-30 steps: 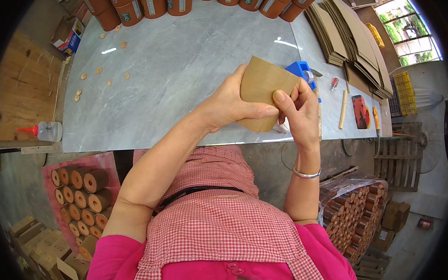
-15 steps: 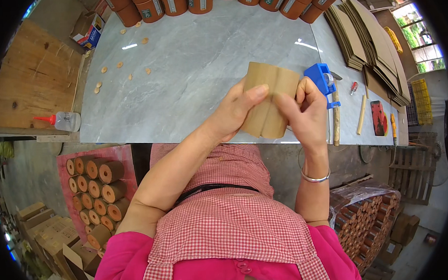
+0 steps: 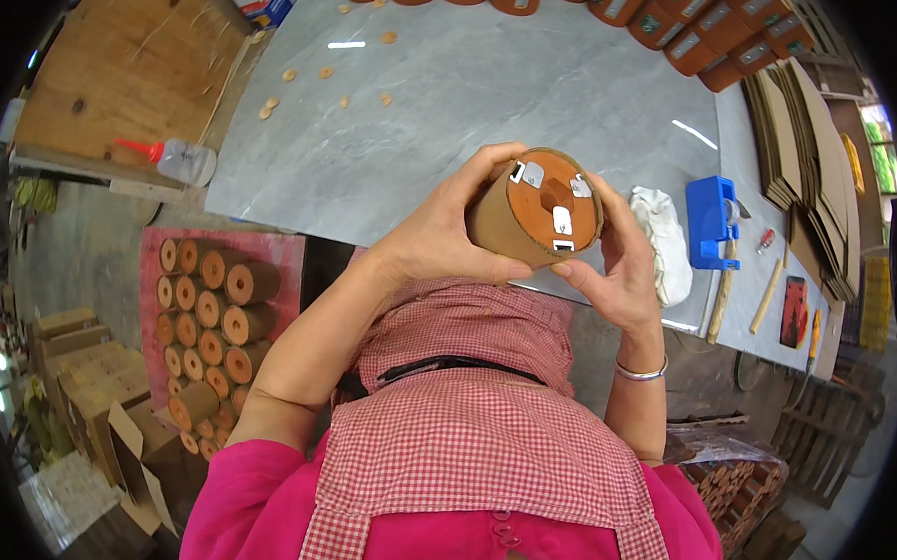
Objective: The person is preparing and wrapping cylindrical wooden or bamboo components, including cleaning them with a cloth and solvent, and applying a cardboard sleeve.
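A cylinder wrapped in brown corrugated cardboard is held between my two hands above the table's front edge. Its orange-brown end face is tilted up toward me, with a hole in the middle and several small white or silvery metal tabs near the rim. My left hand grips its left side, thumb along the lower edge. From the right, my right hand closes round the other side, its thumb at the bottom rim. Beside that hand lies a white cloth or glove.
Right of the cloth are a blue tape dispenser, sticks and cardboard sheets. Orange-brown cylinders line the table's back. Small wooden discs and a red-tipped bottle are on the left. Stacked wrapped cylinders stand lower left.
The cylinder has turned from showing its wrapped side to showing its end face. My right hand has opened from its curl to wrap round it. The view has shifted, and the white cloth now shows.
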Tool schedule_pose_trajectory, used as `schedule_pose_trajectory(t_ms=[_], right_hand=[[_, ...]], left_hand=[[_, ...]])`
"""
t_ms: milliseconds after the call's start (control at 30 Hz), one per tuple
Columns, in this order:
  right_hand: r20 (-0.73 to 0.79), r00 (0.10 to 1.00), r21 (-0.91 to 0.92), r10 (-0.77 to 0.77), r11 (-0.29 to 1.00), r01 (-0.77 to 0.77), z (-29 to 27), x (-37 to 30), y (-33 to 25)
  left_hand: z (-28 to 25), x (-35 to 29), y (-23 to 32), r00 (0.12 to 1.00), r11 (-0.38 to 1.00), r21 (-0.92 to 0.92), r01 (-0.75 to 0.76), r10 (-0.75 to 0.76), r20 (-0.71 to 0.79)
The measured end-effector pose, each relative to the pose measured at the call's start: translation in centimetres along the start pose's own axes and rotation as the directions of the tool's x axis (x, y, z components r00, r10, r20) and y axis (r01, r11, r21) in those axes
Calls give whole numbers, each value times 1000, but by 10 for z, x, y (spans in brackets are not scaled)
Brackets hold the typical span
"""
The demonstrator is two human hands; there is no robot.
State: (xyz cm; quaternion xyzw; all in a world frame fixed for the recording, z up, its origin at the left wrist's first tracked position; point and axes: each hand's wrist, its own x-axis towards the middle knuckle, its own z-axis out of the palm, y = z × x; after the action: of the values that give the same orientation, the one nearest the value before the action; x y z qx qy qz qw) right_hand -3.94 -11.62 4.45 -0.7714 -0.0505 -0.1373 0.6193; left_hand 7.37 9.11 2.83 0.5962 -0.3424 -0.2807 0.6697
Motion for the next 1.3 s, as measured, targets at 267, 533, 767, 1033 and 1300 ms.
schedule_pose_trajectory(t_ms=[267,533,767,1033,1300], right_hand=[[82,997,-222,-10,975,28,23,8,18],[127,991,-272,-37,960,70,36,24,1],[246,965,-574,-88,789,218,34,35,-11],[218,965,-634,-142,731,251,40,39,-25],[376,919,-692,-119,624,364,53,45,-23]], left_hand=[[-20,-19,-20,993,966,251,-63,86,-83],[-24,-29,-25,981,979,205,-19,58,-186],[-27,-28,-26,977,986,165,5,31,-212],[-28,-30,-28,977,984,176,5,33,-209],[-28,-29,-30,978,988,153,37,-5,-209]])
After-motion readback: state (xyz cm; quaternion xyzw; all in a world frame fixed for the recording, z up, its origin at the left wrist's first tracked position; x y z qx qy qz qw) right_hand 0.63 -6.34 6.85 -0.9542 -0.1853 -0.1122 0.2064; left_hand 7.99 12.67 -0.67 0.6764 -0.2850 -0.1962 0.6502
